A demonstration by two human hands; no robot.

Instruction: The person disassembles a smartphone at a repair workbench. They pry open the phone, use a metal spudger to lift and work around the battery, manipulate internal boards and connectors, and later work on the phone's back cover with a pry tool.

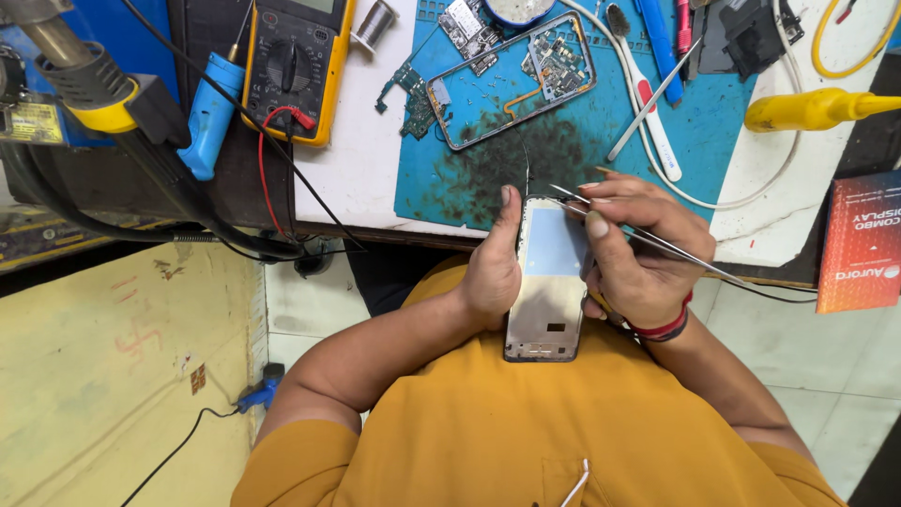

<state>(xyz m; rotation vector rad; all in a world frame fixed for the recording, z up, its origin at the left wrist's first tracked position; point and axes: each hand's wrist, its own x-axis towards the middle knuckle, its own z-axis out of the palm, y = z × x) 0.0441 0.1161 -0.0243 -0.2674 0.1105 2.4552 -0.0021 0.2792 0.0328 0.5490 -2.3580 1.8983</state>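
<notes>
Phone frame (547,291) gripped along its edge by left hand (493,268); right hand (633,249) pinches tweezers (648,237) at its top.

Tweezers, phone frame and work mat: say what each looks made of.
Tweezers in the right hand: bare metal, probably steel, going by the thin silvery shine. Phone frame in the left hand: seemingly a metal or plastic shell, matte grey with a pale blue panel. Work mat: likely silicone or rubber, matte blue with moulded compartments, dark-stained.
</notes>
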